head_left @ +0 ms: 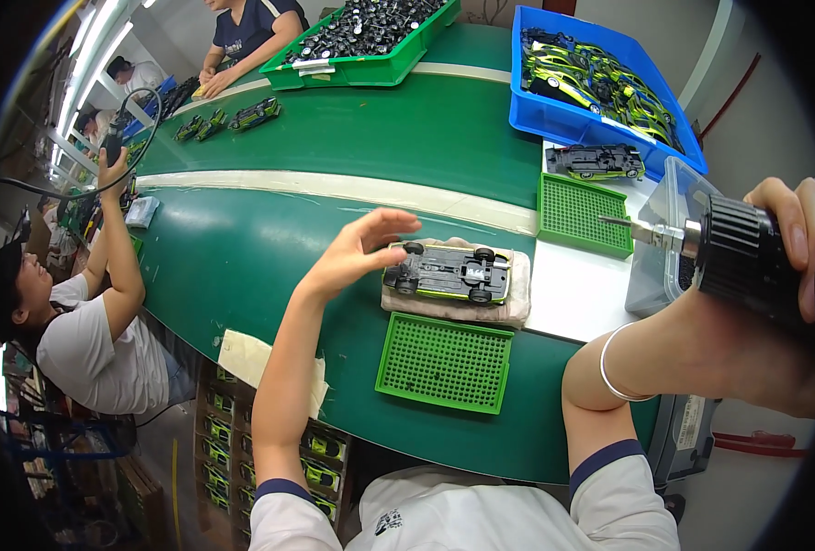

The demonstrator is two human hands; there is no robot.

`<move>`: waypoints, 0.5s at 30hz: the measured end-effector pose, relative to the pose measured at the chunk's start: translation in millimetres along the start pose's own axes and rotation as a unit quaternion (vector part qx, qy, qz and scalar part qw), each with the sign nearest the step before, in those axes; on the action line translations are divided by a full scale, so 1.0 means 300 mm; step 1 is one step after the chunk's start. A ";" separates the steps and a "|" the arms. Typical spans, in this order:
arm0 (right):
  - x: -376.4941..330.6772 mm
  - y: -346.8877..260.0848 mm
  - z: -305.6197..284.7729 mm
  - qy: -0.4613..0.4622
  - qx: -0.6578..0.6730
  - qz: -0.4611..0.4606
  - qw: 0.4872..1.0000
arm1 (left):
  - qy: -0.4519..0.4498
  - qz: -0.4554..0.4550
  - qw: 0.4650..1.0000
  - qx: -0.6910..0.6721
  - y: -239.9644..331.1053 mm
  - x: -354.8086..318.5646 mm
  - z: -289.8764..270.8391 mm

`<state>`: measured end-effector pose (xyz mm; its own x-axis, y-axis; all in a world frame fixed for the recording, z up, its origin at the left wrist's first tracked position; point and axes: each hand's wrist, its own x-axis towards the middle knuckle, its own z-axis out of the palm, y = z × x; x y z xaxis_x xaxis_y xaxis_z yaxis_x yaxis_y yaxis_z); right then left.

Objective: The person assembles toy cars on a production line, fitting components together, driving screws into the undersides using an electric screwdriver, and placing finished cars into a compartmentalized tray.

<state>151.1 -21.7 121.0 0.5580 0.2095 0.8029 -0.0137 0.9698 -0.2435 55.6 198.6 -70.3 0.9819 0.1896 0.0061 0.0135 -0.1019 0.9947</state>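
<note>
An upside-down toy car (449,272) with a black underside and lime-green edges lies wheels up on a pale padded block (516,303). My left hand (361,246) is at the car's left end, fingers apart; its thumb overlaps a wheel there, and I cannot tell if it touches. Raised at the far right, my right hand (786,230) is closed round a black electric screwdriver (741,246), whose metal bit points left over a clear plastic bin (651,285). Close in front of the block sits a green perforated tray (444,363).
A second green perforated tray (584,213) has another upturned car (595,162) beyond it. A blue bin (528,118) of cars and a green bin (357,75) of black parts stand farther back. At left, a co-worker (104,340) raises a corded tool; another person (251,37) works across the belt.
</note>
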 end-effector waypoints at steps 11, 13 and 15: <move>-0.017 -0.020 0.013 -0.017 -0.006 -0.008 1.000 | -0.091 0.007 0.995 0.033 0.003 -0.022 -0.045; -0.028 -0.026 0.015 -0.025 -0.012 -0.010 1.000 | -0.078 0.029 0.993 0.081 0.007 -0.029 -0.050; -0.060 -0.035 0.014 -0.035 -0.022 -0.014 0.999 | -0.065 0.055 0.988 0.125 0.005 -0.027 -0.049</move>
<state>137.8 -35.0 111.4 0.4975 0.1930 0.8457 0.0386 0.9690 -0.2439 45.0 211.2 -67.3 0.9959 0.0376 0.0827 -0.0639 -0.3566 0.9321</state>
